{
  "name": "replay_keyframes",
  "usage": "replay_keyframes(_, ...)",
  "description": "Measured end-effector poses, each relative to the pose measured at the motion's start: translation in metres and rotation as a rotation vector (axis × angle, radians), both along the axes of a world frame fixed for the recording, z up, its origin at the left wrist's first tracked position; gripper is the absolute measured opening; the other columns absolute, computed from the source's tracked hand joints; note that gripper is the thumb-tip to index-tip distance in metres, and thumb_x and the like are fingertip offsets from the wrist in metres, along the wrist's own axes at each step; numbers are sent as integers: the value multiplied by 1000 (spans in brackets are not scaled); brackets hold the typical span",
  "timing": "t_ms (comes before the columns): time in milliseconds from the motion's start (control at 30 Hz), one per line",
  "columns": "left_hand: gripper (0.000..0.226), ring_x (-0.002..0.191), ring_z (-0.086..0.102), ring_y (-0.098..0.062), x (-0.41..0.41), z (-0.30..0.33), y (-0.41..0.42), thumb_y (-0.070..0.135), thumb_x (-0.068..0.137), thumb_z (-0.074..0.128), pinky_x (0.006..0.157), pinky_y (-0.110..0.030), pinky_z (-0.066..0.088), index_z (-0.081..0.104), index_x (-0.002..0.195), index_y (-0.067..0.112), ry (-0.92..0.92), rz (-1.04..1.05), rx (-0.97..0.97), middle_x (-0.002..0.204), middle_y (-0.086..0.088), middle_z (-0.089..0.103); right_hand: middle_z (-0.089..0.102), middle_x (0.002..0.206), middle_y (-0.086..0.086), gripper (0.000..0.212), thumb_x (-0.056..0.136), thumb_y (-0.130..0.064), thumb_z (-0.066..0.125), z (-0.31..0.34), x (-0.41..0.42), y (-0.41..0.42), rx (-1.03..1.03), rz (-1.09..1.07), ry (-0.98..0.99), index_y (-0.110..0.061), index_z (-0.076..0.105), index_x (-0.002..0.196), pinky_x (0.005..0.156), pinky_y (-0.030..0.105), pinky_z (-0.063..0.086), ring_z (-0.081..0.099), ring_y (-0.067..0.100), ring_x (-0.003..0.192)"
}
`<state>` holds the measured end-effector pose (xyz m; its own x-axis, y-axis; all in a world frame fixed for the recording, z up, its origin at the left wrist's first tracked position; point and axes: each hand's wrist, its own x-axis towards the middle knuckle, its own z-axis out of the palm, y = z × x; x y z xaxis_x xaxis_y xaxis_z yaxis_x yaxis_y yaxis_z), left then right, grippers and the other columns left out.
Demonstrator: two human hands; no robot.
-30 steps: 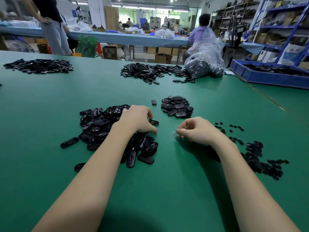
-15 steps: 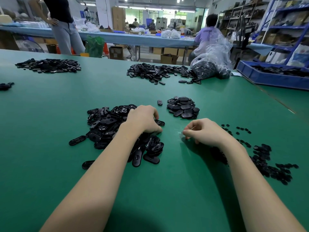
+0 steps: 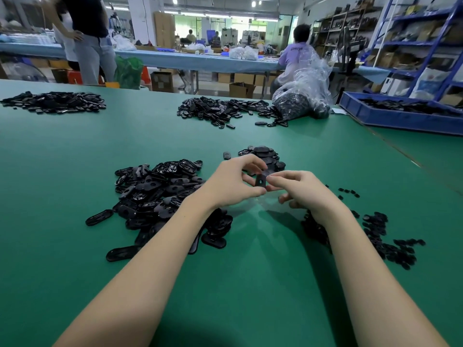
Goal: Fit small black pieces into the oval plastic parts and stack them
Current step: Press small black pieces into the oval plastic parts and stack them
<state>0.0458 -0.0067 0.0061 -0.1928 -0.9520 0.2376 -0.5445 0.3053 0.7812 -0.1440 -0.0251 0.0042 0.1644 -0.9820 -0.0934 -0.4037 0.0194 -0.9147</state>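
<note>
Just above the green table (image 3: 225, 284), near its middle, both hands are meeting over one oval plastic part (image 3: 261, 182). The left hand (image 3: 231, 185) is pinching the part between thumb and curled fingers, and the right hand (image 3: 304, 191) is pressing its thumb and forefinger against the part's face; whether a small piece is under them cannot be told. Left of the hands a pile of oval parts (image 3: 155, 194) is lying, and to the right small black pieces (image 3: 383, 236) are lying scattered. Just beyond the hands the stacked parts (image 3: 265, 155) are sitting. Farther back, more heaps and a blue tray (image 3: 400, 118) are resting.
</note>
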Motion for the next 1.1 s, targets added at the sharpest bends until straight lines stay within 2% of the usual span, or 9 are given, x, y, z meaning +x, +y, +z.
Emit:
replay_keyframes(133, 39, 75, 66, -5, -16, -2, 2, 7, 79, 78, 68, -18, 52, 65, 107, 30, 95, -81, 47, 111, 10, 68, 73, 74, -17, 8, 87, -31, 77, -3, -8, -3, -7, -72, -16, -27, 78, 93, 49, 18, 37, 55, 6, 55)
replay_keyframes(233, 34, 78, 73, -8, -21, -8, -1, 12, 80, 78, 66, -15, 49, 66, 106, 30, 114, 0, 115, 108, 8, 70, 73, 72, -14, 11, 83, -31, 81, -3, -15, -5, 4, -109, -51, -25, 76, 91, 44, 16, 34, 53, 6, 53)
replay_keyframes(400, 27, 76, 74, -21, -30, -15, -2, 3, 82, 73, 91, -39, 59, 69, 104, 19, 303, 38, 283, 85, -4, 78, 78, 82, -9, 15, 87, -31, 78, 0, -24, -4, 61, -98, -44, -20, 75, 96, 46, 17, 33, 52, 7, 56)
replay_keyframes(500, 27, 75, 70, -23, -33, -17, -1, -1, 82, 70, 96, -43, 57, 69, 106, 12, 395, 57, 349, 95, -16, 76, 79, 83, -10, 15, 90, -35, 73, 6, -33, -1, 58, -95, 72, -20, 76, 94, 54, 21, 38, 50, 10, 59)
replay_keyframes(600, 25, 76, 68, -26, -35, -17, 0, -3, 83, 69, 95, -42, 57, 68, 104, 9, 416, 86, 370, 101, -20, 74, 71, 63, -15, 13, 86, -32, 73, 14, -45, 1, 1, -86, 387, -22, 77, 80, 49, 18, 38, 50, 1, 47)
replay_keyframes(767, 20, 68, 65, -16, -34, -17, 0, -5, 87, 65, 77, -24, 59, 71, 100, 10, 444, 52, 385, 78, -7, 75, 72, 86, -7, 7, 75, -37, 80, 23, -54, 2, 24, -73, 775, -31, 78, 76, 79, 32, 57, 66, 17, 82)
replay_keyframes(900, 20, 68, 65, -15, -34, -18, -1, -5, 88, 64, 77, -23, 59, 71, 100, 9, 442, 60, 385, 77, -6, 74, 74, 101, -2, 27, 61, -44, 88, 26, -47, 5, 115, -70, 854, -33, 80, 84, 90, 37, 58, 69, 24, 96)
replay_keyframes(1000, 20, 70, 65, -16, -34, -18, 0, -5, 88, 64, 79, -23, 59, 72, 102, 7, 438, 64, 381, 79, -7, 73, 70, 112, 3, 48, 59, -44, 89, 23, -43, 6, 154, -83, 885, -26, 77, 102, 97, 40, 55, 64, 30, 108)
replay_keyframes(1100, 21, 74, 66, -16, -35, -18, 2, -5, 87, 63, 73, -19, 58, 72, 102, 7, 430, 62, 375, 80, -7, 73, 70, 112, 3, 41, 70, -35, 82, 21, -42, 7, 117, -118, 899, -22, 74, 109, 100, 38, 53, 65, 28, 106)
